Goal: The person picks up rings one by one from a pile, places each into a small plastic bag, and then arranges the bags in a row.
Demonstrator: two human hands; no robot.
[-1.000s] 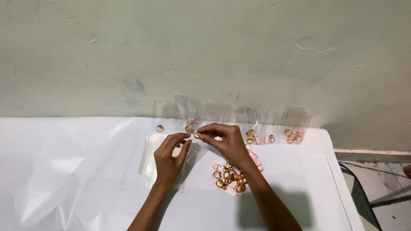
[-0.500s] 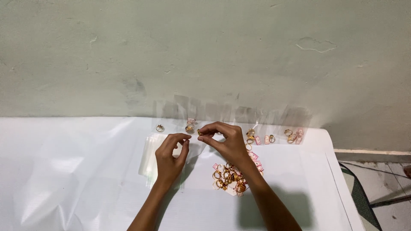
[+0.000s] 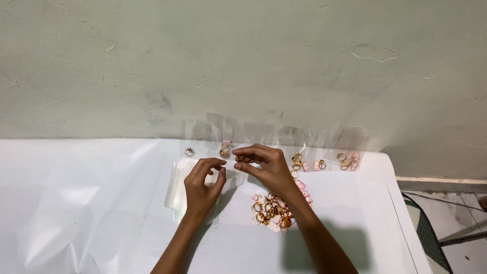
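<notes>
Over the stack of clear bags (image 3: 178, 189) our left hand (image 3: 203, 185) has drawn back from the right, thumb and forefinger pinching what looks like a clear bag. Our right hand (image 3: 264, 165) pinches a gold ring (image 3: 237, 158); the ring pile (image 3: 270, 209) lies below it.

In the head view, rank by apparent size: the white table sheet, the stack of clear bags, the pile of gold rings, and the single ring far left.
1. white table sheet
2. stack of clear bags
3. pile of gold rings
4. single ring
</notes>
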